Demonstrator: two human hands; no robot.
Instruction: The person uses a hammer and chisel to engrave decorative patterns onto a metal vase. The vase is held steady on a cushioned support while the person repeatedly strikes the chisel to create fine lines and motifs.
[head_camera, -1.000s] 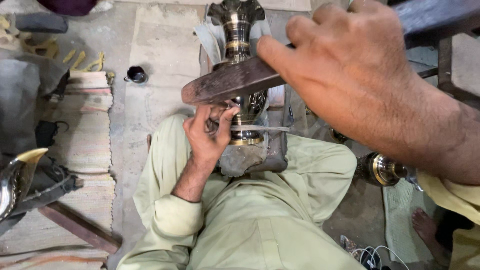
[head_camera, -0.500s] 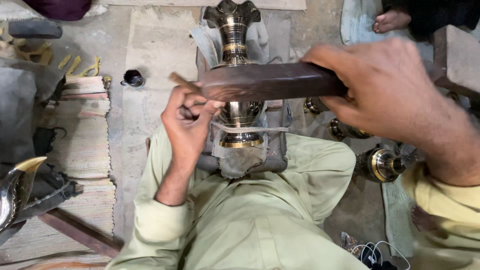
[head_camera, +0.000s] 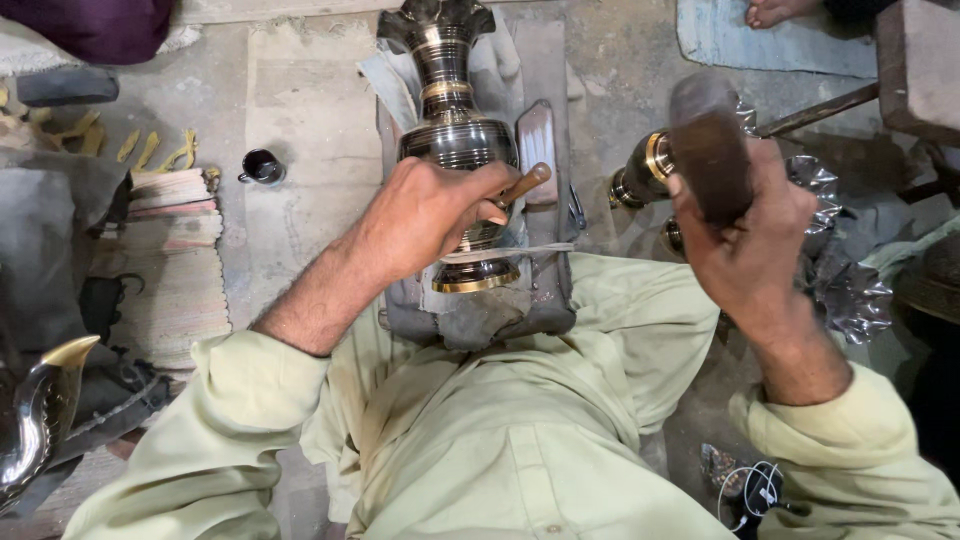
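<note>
A dark polished metal vase (head_camera: 452, 130) with brass-coloured bands lies on a padded rest (head_camera: 480, 315) between my knees, its fluted mouth pointing away from me. My left hand (head_camera: 425, 215) is closed around a thin wooden-handled tool (head_camera: 527, 183) and holds its tip against the lower body of the vase. My right hand (head_camera: 745, 235) is raised to the right of the vase and grips a dark wooden mallet block (head_camera: 708, 145), which is clear of the tool. The tool's tip is hidden under my fingers.
Another brass-banded metal piece (head_camera: 645, 170) and scalloped shiny parts (head_camera: 850, 290) lie at right under my right hand. A small dark cup (head_camera: 262, 166) stands on the concrete floor at left, near stacked cloth (head_camera: 175, 200). A curved brass spout (head_camera: 45, 400) shows at lower left. A person's foot (head_camera: 785, 12) is at the top right.
My right hand swung the mallet block from above the vase out to the right. My left hand shifted up the vase body with the tool. The view moved closer.
</note>
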